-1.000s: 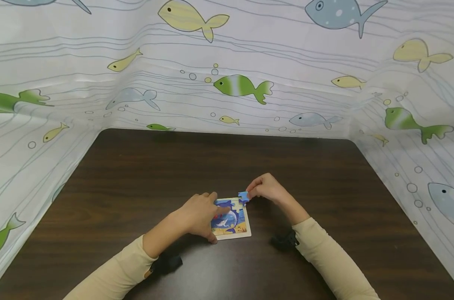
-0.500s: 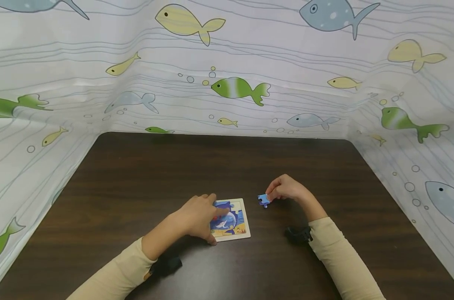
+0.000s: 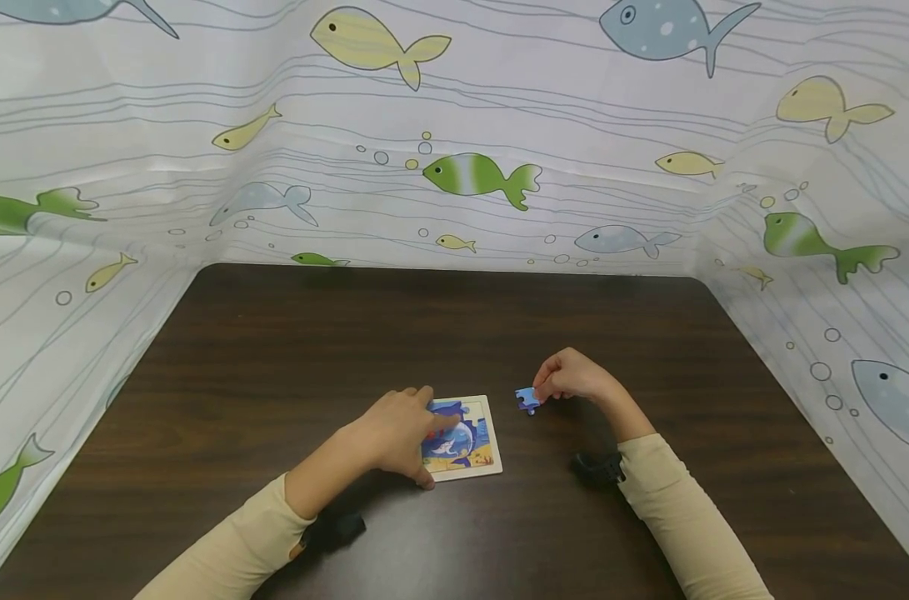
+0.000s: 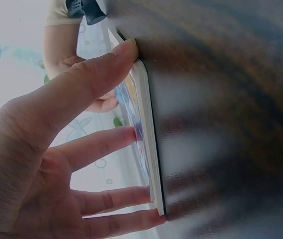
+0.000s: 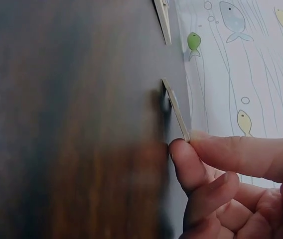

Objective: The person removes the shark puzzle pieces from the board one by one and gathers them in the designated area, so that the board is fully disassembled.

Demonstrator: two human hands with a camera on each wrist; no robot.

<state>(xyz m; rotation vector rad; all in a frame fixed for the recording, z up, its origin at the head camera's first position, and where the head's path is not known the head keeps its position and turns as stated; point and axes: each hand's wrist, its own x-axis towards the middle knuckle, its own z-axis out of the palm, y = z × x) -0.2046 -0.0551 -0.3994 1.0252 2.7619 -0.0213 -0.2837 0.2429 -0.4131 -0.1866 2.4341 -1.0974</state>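
Note:
A small square jigsaw puzzle board [image 3: 465, 478] with a pale rim and a dolphin picture lies on the dark table. My left hand [image 3: 396, 429] spans its left side, thumb at the near edge, other fingers toward the far edge, index fingertip on the picture. In the left wrist view the left fingers [image 4: 104, 147] are mostly straight against the board. Right of the board, my right hand [image 3: 571, 377] pinches a blue puzzle piece [image 3: 527, 398] between thumb and fingertips. Seen edge-on in the right wrist view, the piece [image 5: 176, 109] is tilted close over the table.
The brown wood-grain table [image 3: 334, 325] extends around the board. A white fish-patterned sheet [image 3: 379, 208] encloses its back and sides. Black wrist-worn devices [image 3: 598, 469] sit below both wrists. Pale bare spots show in the puzzle's upper right.
My right hand has carried the puzzle piece away from the board's upper right corner, to the right, then kept still. The left hand has stayed in place on the board.

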